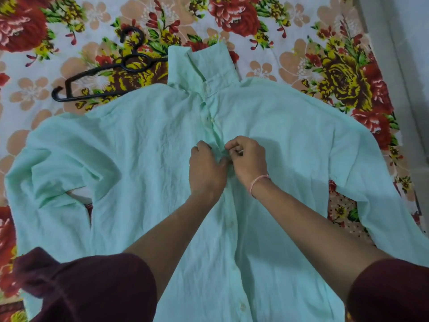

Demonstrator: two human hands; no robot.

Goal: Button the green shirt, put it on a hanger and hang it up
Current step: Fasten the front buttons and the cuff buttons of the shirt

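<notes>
Now, the pale green cotton shirt (139,159) lies front-up and spread flat on a flowered bed sheet (325,66), its turned-up collar (204,63) at the end farthest from the person. Straight down from the collar, on the front placket (214,131), both hands meet. The left hand (205,173) has its fingers curled and pinches the placket edge. The right hand (249,159) is curled too, thumb and forefinger nipping the cloth close against the left. The button they work on is hidden under the fingers.

The small white buttons (211,120) between the collar and the hands look fastened. Those further down from the collar seem undone, though I cannot be sure. The black plastic hanger (97,73) lies just left of the collar, partly covered by the shirt.

To do this button well, hold the hole side taut with one hand. Tip the button edge-on and push it through. Keep both fronts level so that no hole is skipped.
</notes>
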